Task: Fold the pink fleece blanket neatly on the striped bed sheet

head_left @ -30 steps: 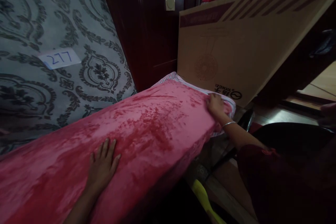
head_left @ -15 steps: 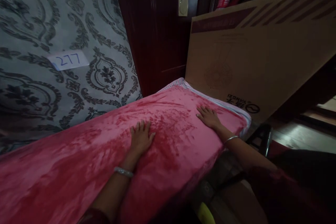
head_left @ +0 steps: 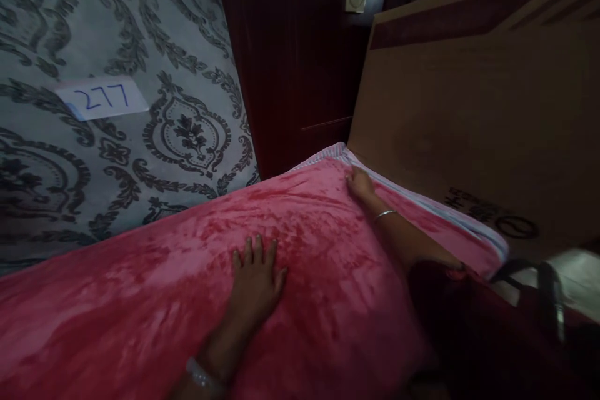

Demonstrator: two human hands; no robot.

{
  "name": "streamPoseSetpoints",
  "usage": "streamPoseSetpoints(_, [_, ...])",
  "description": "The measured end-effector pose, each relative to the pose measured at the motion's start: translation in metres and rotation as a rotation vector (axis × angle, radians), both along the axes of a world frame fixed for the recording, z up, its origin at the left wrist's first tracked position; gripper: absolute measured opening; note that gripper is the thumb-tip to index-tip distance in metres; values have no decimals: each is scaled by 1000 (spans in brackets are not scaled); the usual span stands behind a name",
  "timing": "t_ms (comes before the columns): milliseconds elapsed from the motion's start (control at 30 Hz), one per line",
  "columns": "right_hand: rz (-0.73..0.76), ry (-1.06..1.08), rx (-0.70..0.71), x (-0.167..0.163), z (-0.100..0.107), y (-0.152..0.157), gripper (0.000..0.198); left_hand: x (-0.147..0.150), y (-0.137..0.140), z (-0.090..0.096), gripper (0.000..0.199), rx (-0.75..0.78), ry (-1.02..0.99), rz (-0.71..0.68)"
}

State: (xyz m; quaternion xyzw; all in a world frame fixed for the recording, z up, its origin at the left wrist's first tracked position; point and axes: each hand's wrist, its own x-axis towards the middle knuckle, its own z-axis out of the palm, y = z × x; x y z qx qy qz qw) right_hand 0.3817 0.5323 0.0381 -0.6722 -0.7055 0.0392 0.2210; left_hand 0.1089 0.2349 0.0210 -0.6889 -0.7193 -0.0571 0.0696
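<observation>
A pink plush blanket [head_left: 154,300] with darker brushed patches covers the surface in front of me. My left hand [head_left: 255,281] lies flat on its middle, palm down and fingers spread, with a bracelet at the wrist. Near the far corner, my right hand [head_left: 360,184] has its fingers curled into the pink cloth, beside the edge; the fingertips are partly hidden. A pale striped cloth [head_left: 422,205] shows along the far right edge of the blanket, next to that hand.
A large cardboard box [head_left: 469,94] stands against the far right edge. Behind the corner is a dark red wood panel [head_left: 295,62]. Patterned wallpaper [head_left: 187,131] with a paper marked 277 [head_left: 103,99] runs along the left. A dark strap-like object [head_left: 548,287] is at lower right.
My right hand has moved from lying flat on the blanket to its far corner, and its fingers have closed on the cloth. My left hand stays flat. The view has shifted closer.
</observation>
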Motion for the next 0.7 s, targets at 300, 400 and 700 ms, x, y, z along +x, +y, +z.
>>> streamPoseSetpoints(300, [33, -53, -96, -32, -9, 90, 60, -8, -3, -16, 66, 12, -24, -36])
streamPoseSetpoints(400, [19, -63, -128, -41, -11, 109, 53, -10, -5, -21, 67, 32, -22, -50])
streamPoseSetpoints(700, [187, -228, 89, -39, -17, 130, 44, -13, -8, -24, 73, 27, 2, -66])
